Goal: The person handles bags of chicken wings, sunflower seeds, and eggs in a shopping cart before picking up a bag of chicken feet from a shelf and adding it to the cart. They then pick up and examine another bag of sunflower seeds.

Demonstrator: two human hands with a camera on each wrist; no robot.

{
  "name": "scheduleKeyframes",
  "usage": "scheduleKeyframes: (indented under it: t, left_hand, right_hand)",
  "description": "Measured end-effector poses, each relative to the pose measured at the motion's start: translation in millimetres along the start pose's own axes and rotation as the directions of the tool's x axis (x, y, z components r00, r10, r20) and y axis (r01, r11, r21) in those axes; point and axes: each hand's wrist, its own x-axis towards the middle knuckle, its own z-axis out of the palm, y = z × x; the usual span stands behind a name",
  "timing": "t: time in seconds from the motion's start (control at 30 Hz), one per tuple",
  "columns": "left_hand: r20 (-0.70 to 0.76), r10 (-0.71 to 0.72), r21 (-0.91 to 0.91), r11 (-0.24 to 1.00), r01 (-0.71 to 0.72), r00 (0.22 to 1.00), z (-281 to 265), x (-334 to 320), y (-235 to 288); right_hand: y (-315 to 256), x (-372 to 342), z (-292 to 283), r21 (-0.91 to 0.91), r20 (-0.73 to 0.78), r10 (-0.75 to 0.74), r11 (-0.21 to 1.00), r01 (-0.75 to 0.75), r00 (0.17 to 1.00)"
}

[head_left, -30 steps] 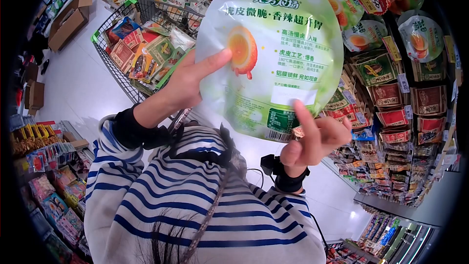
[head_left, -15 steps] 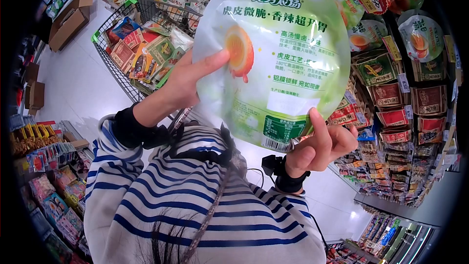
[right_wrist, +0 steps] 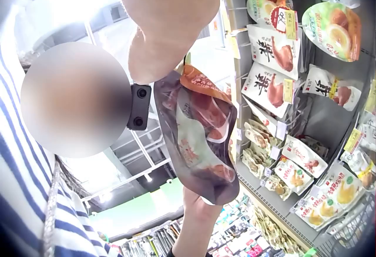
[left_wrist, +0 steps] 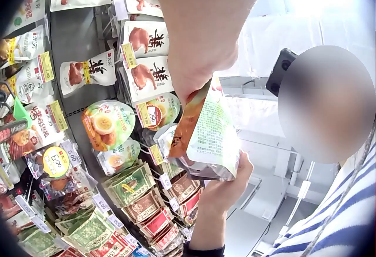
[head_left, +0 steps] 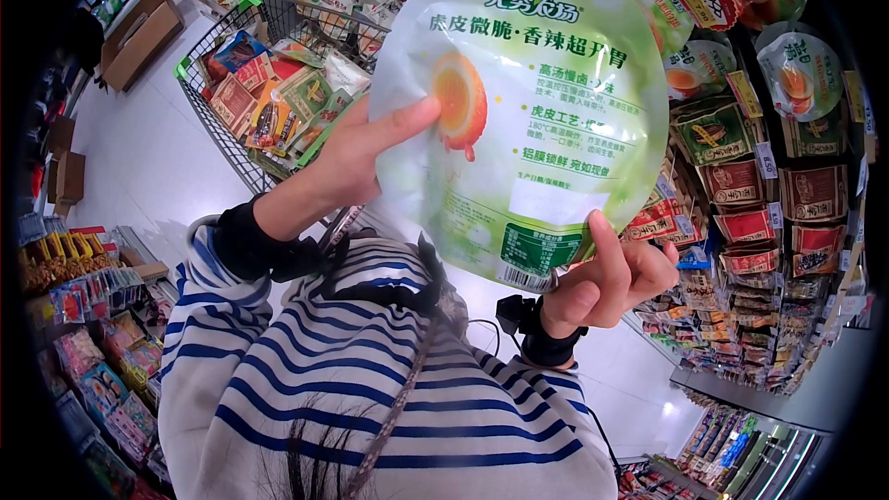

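A light green oval snack pouch, printed with a halved egg, faces me with its text side in the head view. My left hand grips its left edge, thumb on the printed side and the other fingers hidden behind. At the lower right, my right hand has its index finger extended to the pouch, the fingertip at the corner of a white printed box; its other fingers are loosely bent. From the right wrist, the pouch shows its orange-topped side with packed pieces visible through dark film.
At the left stands a wire shopping cart holding several snack packs. Hanging snack packs fill the rack on the right. A cardboard box is on the floor at the far left, and more racks line the lower left.
The pouch has come slightly closer and its lower part has shifted right. My right hand has moved right and a little down, its index fingertip sliding from the white box to its lower right corner.
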Motion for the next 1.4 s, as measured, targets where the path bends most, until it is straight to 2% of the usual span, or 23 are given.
scheduleKeyframes:
  t: [0.17,0.27,0.3,0.37,0.4,0.43,0.53,0.67,0.77,0.8,0.9,1.0,1.1,1.2,1.3,1.33,1.4]
  left_hand:
    - [-0.048,-0.005,-0.002,1.0,0.005,0.999,-0.4,-0.2,-1.4]
    - [-0.122,-0.022,0.018,1.0,0.025,0.992,-0.6,4.2,4.6]
    - [-0.149,-0.041,0.022,0.999,0.044,0.988,-3.1,6.0,6.6]
    - [-0.226,-0.073,0.034,0.996,0.083,0.971,-10.1,11.1,10.7]
    - [-0.318,-0.135,-0.01,0.99,0.14,0.939,-12.3,13.7,12.3]
    - [-0.311,-0.155,-0.023,0.987,0.156,0.938,-14.9,14.5,14.6]
    - [-0.266,-0.194,-0.062,0.981,0.184,0.944,-18.7,14.9,20.2]
    - [-0.179,-0.247,-0.074,0.969,0.237,0.952,-18.3,9.0,25.0]
    - [-0.205,-0.31,-0.16,0.946,0.28,0.929,-4.8,1.6,30.7]
    - [-0.259,-0.306,-0.12,0.951,0.284,0.916,2.3,-1.7,32.9]
    - [-0.215,-0.335,-0.145,0.94,0.309,0.917,11.7,-9.0,38.0]
    - [-0.172,-0.319,-0.044,0.948,0.316,0.932,19.7,-14.3,44.5]
    - [-0.224,-0.326,-0.031,0.944,0.328,0.918,28.6,-16.9,44.9]
    - [-0.208,-0.299,0.022,0.95,0.31,0.931,32.6,-18.6,44.2]
    - [-0.164,-0.313,0.085,0.94,0.329,0.936,34.3,-22.2,48.0]
    - [-0.159,-0.312,0.102,0.938,0.33,0.937,35.1,-22.7,48.4]
    - [-0.149,-0.311,0.136,0.934,0.331,0.939,36.4,-24.3,48.2]
  right_hand:
    - [1.2,-2.2,-4.5,-0.015,0.064,0.012,1.0,-0.011,0.998]
    - [8.0,2.5,2.5,0.028,0.184,-0.032,0.999,0.027,0.982]
    - [8.7,6.4,-0.1,0.071,0.367,0.01,0.997,-0.039,0.93]
    - [11.7,4.5,16.3,0.262,0.429,-0.065,0.963,-0.056,0.901]
    - [9.8,6.1,19.1,0.331,0.525,-0.124,0.941,-0.068,0.842]
    - [7.3,1.3,25.0,0.392,0.552,-0.162,0.916,-0.083,0.818]
    - [1.3,-15.3,36.8,0.361,0.488,-0.179,0.932,-0.012,0.854]
    - [-3.7,-27.2,35.6,0.37,0.367,-0.107,0.928,-0.039,0.924]
    - [-7.3,-33.5,29.0,0.383,0.299,-0.102,0.923,-0.021,0.949]
    - [-7.9,-35.2,26.2,0.381,0.286,-0.104,0.924,-0.014,0.953]
    - [-8.6,-43.6,22.5,0.371,0.188,-0.093,0.929,0.017,0.978]
    - [-11.2,-41.1,25.0,0.373,0.118,-0.053,0.928,0.005,0.992]
    - [-12.7,-40.3,23.6,0.367,0.057,-0.002,0.93,-0.019,0.998]
    - [-19.5,-37.9,22.4,0.328,-0.02,0.058,0.943,-0.048,0.998]
    - [-23.1,-37.6,19.1,0.362,-0.061,0.07,0.931,-0.043,0.996]
    - [-22.8,-37.3,18.2,0.436,-0.07,0.082,0.899,-0.043,0.994]
    - [-22.2,-38.1,17.6,0.425,-0.104,0.072,0.905,-0.021,0.992]
